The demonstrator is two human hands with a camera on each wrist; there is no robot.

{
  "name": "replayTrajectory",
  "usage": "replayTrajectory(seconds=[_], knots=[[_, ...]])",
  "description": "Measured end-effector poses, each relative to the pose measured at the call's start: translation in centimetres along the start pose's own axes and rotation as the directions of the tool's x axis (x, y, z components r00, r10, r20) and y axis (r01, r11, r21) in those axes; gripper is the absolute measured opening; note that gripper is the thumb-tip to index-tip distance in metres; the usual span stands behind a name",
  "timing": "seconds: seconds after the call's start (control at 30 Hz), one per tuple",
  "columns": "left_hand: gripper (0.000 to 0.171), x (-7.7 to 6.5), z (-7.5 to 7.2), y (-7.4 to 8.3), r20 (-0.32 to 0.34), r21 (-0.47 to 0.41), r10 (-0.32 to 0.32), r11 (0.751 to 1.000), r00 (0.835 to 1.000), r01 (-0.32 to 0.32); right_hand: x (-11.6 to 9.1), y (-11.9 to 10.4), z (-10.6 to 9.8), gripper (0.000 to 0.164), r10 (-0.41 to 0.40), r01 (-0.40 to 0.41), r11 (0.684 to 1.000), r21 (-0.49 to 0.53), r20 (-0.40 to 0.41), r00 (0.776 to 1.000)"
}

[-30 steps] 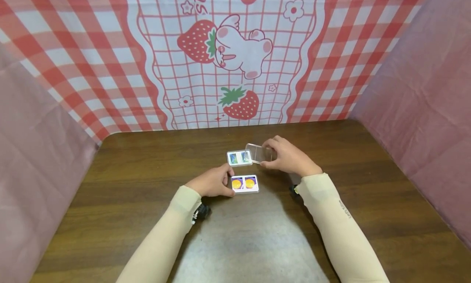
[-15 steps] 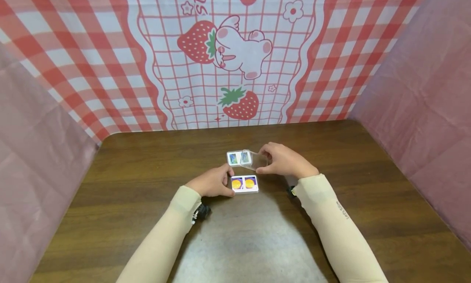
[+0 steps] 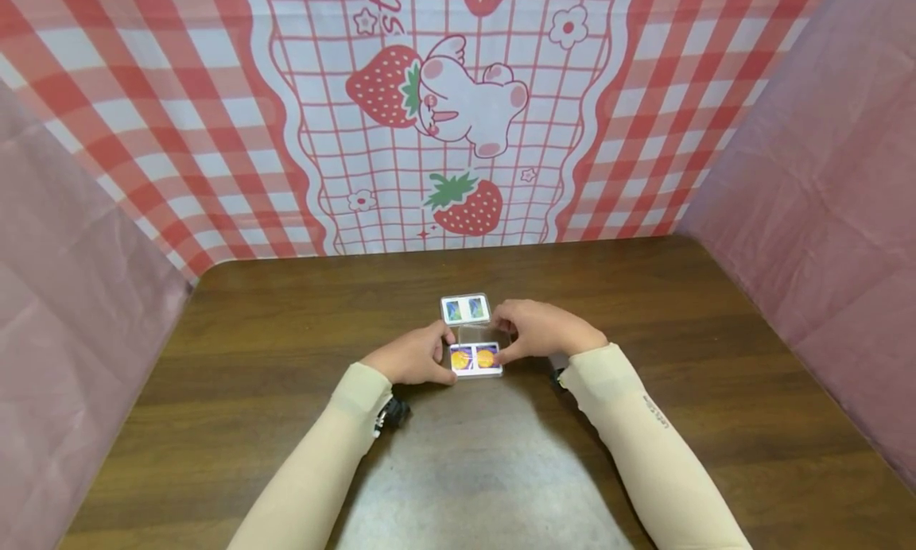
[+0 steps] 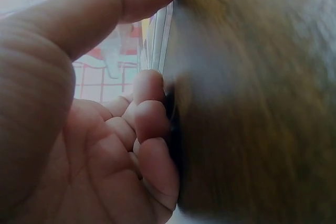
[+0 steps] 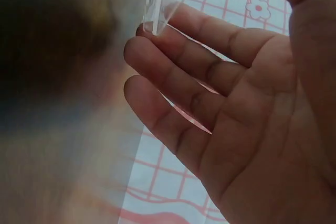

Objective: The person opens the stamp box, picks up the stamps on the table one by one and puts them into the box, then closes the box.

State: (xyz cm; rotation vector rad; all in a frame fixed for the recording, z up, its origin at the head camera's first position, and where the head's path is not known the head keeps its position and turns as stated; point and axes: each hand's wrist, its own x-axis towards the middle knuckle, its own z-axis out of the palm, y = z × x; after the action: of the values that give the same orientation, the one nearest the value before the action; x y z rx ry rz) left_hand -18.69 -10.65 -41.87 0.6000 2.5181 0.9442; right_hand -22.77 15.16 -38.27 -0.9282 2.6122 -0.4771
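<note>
A flat clear-edged case [image 3: 475, 360] with two orange-and-purple pictures lies on the table. My left hand [image 3: 410, 354] grips it at its left end, thumb on the near side and fingers on the far side. In the left wrist view the case's edge [image 4: 157, 40] shows between thumb and fingers. My right hand [image 3: 549, 329] pinches a clear plastic cover [image 3: 481, 334] tilted over that case's far side. The right wrist view shows part of the cover [image 5: 160, 3] at the fingertips. Just beyond lies a second case [image 3: 466, 308] with two blue-green pictures.
The brown wooden table [image 3: 472, 462] has a glossy pale reflection at the front. A red-and-white strawberry cloth [image 3: 465, 168] hangs behind it. Pink cloths [image 3: 823, 184] hang at both sides.
My right hand has brought the clear cover left and nearer, from the far case's right end to over the orange-picture case. The left hand stays in place.
</note>
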Motion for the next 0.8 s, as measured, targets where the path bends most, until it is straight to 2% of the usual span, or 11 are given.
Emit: replayTrajectory(seconds=[0.8], knots=[[0.062,-0.1,-0.2,0.1,0.014,0.004,-0.015,1.0,1.0,0.014,0.4,-1.6,0.7,0.046,-0.008,0.011,0.998,-0.067,0.037,0.999]])
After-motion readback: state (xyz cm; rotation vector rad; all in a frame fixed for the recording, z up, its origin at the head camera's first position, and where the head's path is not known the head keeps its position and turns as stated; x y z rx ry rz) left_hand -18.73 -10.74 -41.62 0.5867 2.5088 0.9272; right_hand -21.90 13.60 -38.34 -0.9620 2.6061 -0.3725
